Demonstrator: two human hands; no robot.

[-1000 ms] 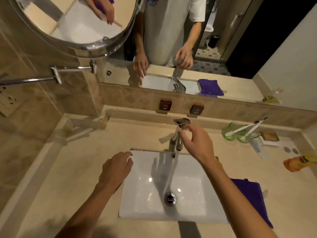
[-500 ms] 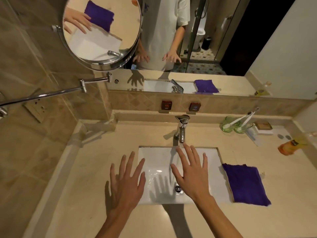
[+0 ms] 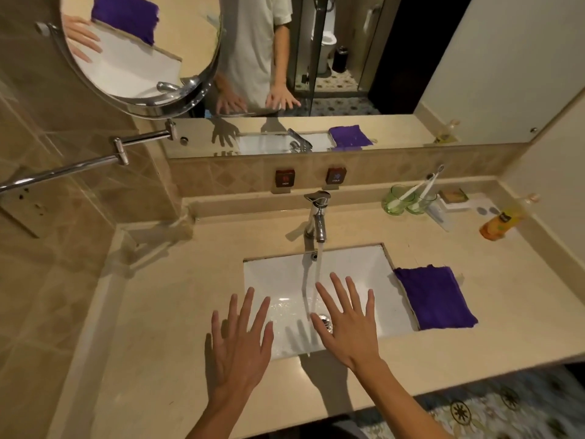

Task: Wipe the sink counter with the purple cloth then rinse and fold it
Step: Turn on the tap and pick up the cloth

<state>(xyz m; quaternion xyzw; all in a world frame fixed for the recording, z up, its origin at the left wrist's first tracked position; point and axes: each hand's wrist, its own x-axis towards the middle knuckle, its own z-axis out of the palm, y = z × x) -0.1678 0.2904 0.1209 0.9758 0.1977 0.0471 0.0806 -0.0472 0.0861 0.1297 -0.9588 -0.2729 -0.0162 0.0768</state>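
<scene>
The purple cloth (image 3: 436,298) lies folded flat on the beige counter (image 3: 177,312), touching the right rim of the white sink (image 3: 357,267). Water runs from the chrome faucet (image 3: 316,217) into the basin. My left hand (image 3: 239,340) is spread flat, fingers apart, over the sink's front left rim and holds nothing. My right hand (image 3: 346,321) is spread flat over the drain, just right of the water stream, also holding nothing. Both hands are well left of the cloth.
Two green glasses with toothbrushes (image 3: 406,199), a soap dish (image 3: 454,196) and an orange bottle (image 3: 498,224) stand at the back right. A round swing-arm mirror (image 3: 139,52) hangs at upper left. Hot and cold tags (image 3: 285,178) sit behind the faucet. The counter's front edge runs below my wrists.
My right hand left the faucet handle and water keeps running. Both hands drew back toward me and spread flat over the sink's front. The cloth has not moved.
</scene>
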